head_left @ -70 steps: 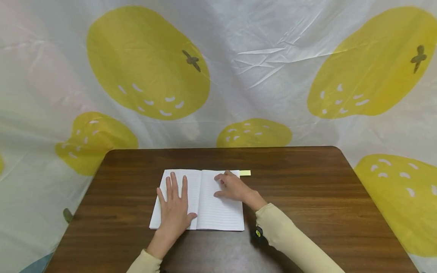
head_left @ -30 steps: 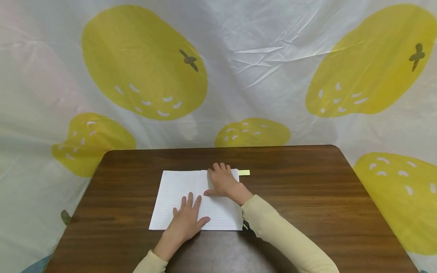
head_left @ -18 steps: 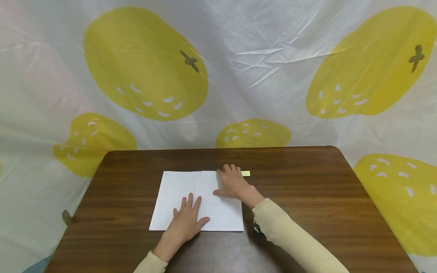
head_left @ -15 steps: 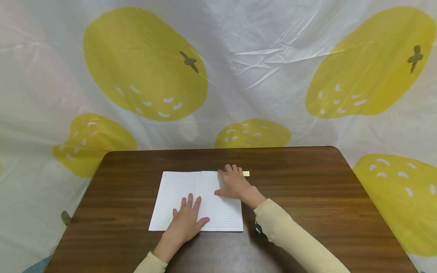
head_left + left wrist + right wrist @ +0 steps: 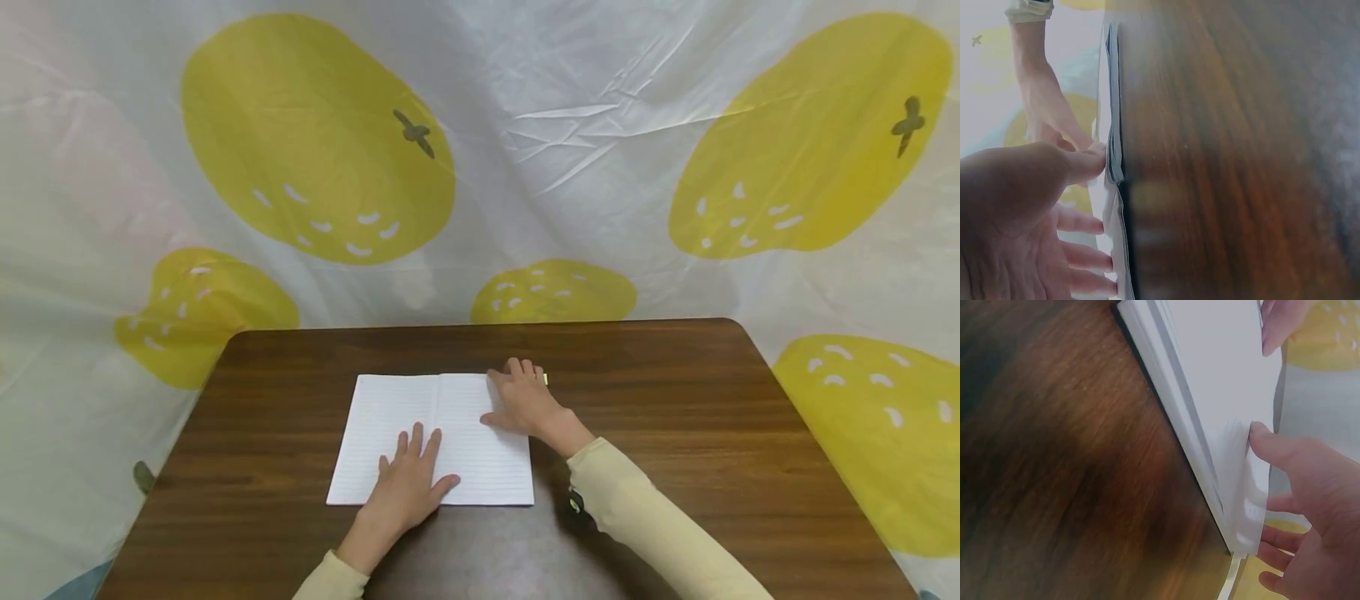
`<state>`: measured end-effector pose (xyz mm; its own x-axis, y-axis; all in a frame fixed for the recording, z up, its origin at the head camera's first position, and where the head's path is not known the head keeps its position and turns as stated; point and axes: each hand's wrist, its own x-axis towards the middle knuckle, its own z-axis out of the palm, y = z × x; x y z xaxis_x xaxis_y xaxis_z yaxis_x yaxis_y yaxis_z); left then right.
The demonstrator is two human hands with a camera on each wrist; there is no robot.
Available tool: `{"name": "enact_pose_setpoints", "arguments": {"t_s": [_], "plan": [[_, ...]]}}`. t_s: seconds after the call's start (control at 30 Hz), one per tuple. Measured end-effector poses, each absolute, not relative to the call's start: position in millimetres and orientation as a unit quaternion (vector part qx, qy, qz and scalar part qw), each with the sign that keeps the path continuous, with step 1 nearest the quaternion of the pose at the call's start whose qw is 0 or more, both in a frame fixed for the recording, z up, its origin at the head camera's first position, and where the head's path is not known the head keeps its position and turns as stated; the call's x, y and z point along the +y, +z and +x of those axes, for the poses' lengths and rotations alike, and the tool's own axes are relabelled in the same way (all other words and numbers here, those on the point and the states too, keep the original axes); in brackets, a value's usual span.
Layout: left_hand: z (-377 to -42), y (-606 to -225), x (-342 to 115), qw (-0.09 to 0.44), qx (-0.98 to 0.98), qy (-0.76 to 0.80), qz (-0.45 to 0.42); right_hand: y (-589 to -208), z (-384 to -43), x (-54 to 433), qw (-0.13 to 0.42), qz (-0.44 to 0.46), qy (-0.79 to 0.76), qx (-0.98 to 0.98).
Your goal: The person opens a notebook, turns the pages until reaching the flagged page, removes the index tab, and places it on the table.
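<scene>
An open lined notebook (image 5: 480,475) lies on the brown table, both pages showing. My left hand (image 5: 408,483) rests on it near the centre fold, fingers spread and thumb reaching onto the right page. At the upper right of that page is my right hand (image 5: 525,400), its fingers over the top edge and its thumb on the paper. In the right wrist view the thumb (image 5: 1263,434) touches the page, and the leaves beneath are slightly fanned apart. A yellow sticky tab (image 5: 1230,578) sticks out past the notebook's corner, mostly hidden by the right hand in the head view.
The wooden table (image 5: 675,400) extends around the notebook on every side. Behind it hangs a pale curtain (image 5: 555,167) printed with large yellow fruit.
My left hand has slid from the left page toward the centre fold. The right hand first moved left, then right along the page's top edge, covering most of the yellow tab.
</scene>
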<state>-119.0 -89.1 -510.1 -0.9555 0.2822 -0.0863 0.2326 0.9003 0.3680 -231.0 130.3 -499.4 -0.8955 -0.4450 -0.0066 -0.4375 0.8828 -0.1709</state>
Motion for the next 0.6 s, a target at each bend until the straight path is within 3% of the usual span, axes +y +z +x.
{"name": "enact_pose_setpoints", "arguments": {"t_s": [0.6], "plan": [[-131,-516,-113,0.096,0.978,0.159,0.096,-508,-227,153,-0.007,-0.232,-0.158,0.96]]}}
